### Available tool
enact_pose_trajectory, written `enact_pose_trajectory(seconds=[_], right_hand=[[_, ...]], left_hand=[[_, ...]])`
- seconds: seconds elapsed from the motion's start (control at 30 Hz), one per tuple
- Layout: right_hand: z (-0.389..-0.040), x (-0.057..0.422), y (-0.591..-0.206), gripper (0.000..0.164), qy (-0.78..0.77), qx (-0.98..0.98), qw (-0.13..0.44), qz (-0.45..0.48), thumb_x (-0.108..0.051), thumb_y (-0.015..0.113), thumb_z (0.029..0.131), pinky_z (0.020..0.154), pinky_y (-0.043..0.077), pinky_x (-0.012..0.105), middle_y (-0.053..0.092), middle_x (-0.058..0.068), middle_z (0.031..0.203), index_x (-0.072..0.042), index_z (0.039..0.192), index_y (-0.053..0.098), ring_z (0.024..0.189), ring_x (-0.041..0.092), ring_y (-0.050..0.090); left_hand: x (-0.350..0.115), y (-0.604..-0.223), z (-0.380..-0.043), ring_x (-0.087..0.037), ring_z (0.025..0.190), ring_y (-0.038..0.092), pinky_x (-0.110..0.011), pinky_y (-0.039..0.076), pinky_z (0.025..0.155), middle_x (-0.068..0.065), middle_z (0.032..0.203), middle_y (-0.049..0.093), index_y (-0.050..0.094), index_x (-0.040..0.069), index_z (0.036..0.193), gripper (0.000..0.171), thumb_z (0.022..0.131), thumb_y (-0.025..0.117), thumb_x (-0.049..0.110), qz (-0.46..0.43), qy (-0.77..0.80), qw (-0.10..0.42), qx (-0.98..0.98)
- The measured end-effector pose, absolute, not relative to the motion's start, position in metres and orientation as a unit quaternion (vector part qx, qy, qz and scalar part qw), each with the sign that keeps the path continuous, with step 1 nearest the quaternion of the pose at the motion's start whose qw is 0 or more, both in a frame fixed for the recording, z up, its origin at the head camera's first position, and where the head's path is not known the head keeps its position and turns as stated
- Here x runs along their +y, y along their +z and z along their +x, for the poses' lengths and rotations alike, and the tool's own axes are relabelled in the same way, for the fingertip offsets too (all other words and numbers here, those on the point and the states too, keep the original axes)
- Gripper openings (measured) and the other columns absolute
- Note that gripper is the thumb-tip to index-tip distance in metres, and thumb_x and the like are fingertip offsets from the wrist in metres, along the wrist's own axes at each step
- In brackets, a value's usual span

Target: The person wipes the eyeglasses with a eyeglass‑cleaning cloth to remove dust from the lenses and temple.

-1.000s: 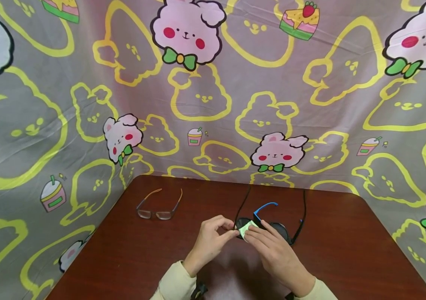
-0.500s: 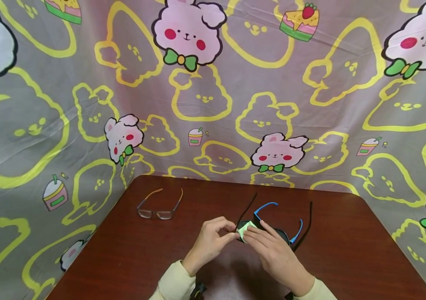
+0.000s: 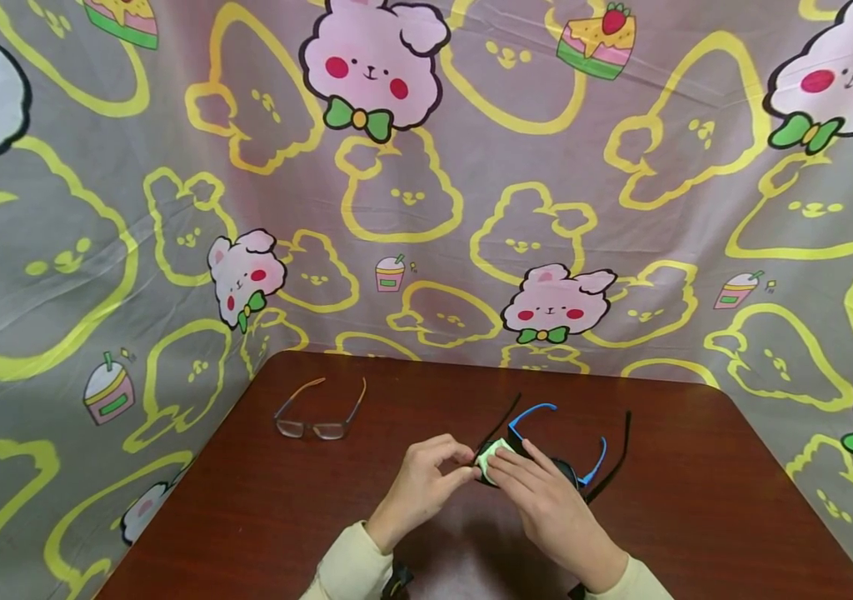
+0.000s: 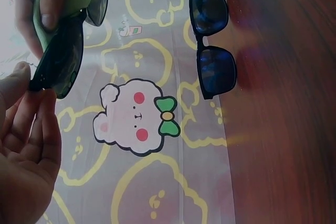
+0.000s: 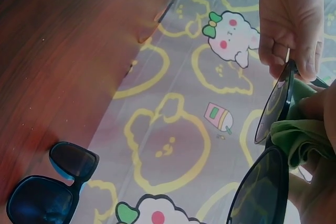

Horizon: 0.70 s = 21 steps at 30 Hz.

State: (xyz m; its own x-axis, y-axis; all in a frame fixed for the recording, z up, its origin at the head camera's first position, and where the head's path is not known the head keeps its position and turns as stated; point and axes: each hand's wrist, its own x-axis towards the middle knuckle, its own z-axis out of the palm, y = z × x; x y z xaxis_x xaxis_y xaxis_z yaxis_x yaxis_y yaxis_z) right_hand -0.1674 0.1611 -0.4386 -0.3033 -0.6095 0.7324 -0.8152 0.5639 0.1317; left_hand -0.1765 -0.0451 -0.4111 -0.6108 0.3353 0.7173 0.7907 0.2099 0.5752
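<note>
A pair of black sunglasses (image 4: 65, 59) is held up off the table between both hands. My left hand (image 3: 426, 483) pinches one outer corner of the frame between thumb and fingers. With a pale green cloth (image 5: 299, 137), my right hand (image 3: 557, 508) grips the lens nearest the left hand; its fingers lie over the cloth in the head view. The other dark lens (image 5: 262, 187) is uncovered. Beyond the hands, a second pair of sunglasses with blue temples (image 4: 218, 69) stands on the table, partly hidden behind the held pair in the head view.
Clear-lensed eyeglasses (image 3: 327, 431) with orange-tipped temples rest unfolded at the table's left. The brown table (image 3: 246, 517) is bordered at the back and sides by a hanging cartoon-print cloth (image 3: 426, 167). A small black object (image 3: 398, 579) lies by the left sleeve.
The black sunglasses have tilted, their temple tips dropping and shifting right in the head view, which uncovers more of the blue temple. Both hands stay almost in place, with the cloth at the same lens.
</note>
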Motion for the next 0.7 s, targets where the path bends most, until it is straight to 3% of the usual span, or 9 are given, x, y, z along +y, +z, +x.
enact_pose_trajectory(seconds=[0.33,0.7], right_hand=[[-0.165,0.161,-0.440,0.052,0.125,-0.817,0.366,0.428,-0.017,0.016,0.105,0.098,0.037,0.051,0.065,0.010,0.116,-0.003,0.116,0.065,0.111,0.027,0.059],[-0.166,0.162,-0.440,0.061,0.107,-0.845,0.332,0.405,-0.023,0.008,0.105,0.107,0.026,0.048,0.063,0.008,0.121,-0.006,0.119,0.065,0.117,0.025,0.055]], left_hand=[[-0.044,-0.445,-0.198,-0.008,0.074,0.059,-0.013,0.044,0.064,0.003,0.079,0.062,0.069,0.009,0.086,0.013,0.077,0.077,0.006,-0.392,-0.489,0.240,-0.741],[-0.044,-0.446,-0.200,-0.001,0.076,0.056,-0.015,0.046,0.062,0.008,0.080,0.060,0.069,0.012,0.087,0.009,0.081,0.075,0.013,-0.403,-0.460,0.245,-0.753]])
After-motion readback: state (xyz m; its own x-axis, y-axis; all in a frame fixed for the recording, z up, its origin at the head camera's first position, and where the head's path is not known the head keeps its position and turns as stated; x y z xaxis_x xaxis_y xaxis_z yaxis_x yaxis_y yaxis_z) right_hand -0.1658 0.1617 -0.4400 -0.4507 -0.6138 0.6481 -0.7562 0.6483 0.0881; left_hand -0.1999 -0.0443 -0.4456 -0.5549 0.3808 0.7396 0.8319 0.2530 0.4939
